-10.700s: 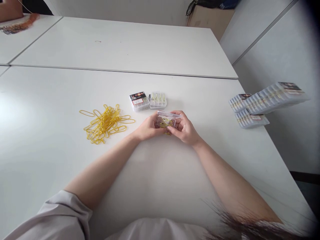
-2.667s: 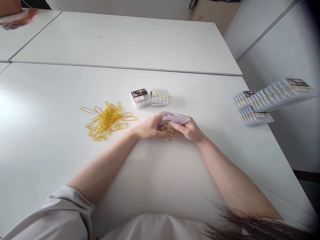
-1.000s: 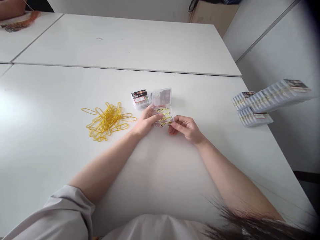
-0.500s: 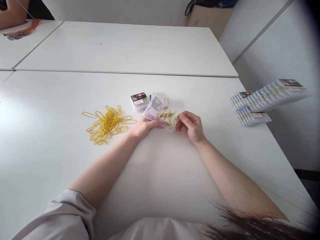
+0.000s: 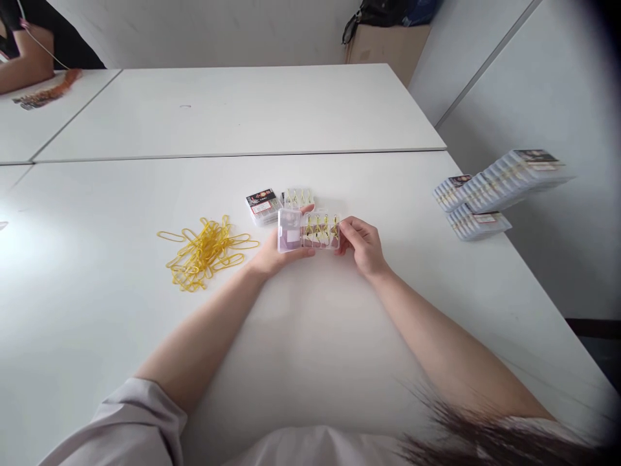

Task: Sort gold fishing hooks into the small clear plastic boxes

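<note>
From my remote seat I watch the left hand clamped on an open clear box, its thumb along the near edge and a fingertip showing past the far edge. The lid is folded out over the palm; to its right, yellow pieces sit side by side in narrow compartments. I have the right hand pinched on the box's opposite end, so it spans the gap between the two hands. I can't tell whether its underside touches the desk.

Just beyond my left fingers sits a black-labelled box, with a second closed box beside it, partly hidden behind the one I hold. Left of the left hand lies a loose heap of yellow loops. Well off to the right of my right hand stand rows of packed boxes. Far beyond the left hand, a co-worker's arm rests near an orange bundle.
</note>
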The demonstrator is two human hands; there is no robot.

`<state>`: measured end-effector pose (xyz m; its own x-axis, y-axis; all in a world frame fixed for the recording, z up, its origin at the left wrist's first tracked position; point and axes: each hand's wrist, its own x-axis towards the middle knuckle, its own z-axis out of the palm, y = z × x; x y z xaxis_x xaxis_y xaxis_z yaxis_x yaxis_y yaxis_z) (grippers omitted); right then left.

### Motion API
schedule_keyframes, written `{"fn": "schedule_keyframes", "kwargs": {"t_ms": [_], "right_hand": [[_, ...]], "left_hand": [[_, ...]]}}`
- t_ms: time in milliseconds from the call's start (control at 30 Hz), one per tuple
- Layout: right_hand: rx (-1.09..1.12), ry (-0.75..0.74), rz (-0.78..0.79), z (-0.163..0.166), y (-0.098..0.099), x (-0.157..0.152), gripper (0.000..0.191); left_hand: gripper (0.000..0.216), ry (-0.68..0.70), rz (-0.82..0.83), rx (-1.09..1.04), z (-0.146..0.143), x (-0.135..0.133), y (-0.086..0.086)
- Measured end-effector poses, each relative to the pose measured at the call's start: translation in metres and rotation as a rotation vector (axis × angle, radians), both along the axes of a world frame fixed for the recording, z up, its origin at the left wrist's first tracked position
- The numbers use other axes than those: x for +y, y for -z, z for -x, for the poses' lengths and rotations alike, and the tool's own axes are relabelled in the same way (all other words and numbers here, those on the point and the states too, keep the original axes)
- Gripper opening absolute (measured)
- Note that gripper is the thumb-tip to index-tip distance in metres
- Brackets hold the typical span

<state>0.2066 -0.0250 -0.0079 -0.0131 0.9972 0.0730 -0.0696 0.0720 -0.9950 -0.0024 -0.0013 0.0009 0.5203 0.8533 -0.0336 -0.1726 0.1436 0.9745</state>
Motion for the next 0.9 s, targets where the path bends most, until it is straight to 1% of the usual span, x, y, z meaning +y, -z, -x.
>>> {"fn": "schedule_keyframes", "kwargs": {"t_ms": [300,500,900], "right_hand": [[-0.059,0.040,0.008,0.0051,-0.0045,-0.0043,0.048],[-0.067,0.039,0.019,0.0064,-0.0043,-0.0052,0.045],[-0.052,0.026,0.027,0.0053,-0.0017,-0.0038,0.041]], "left_hand": [[0.090,0.005,-0.040,0.065,0.0007,-0.0017,0.0003],[0.089,0.016,-0.081,0.040,-0.0001,-0.0007,0.0029],[0.089,0.018,-0.079,0.060,0.0004,-0.0008,0.0019]]}}
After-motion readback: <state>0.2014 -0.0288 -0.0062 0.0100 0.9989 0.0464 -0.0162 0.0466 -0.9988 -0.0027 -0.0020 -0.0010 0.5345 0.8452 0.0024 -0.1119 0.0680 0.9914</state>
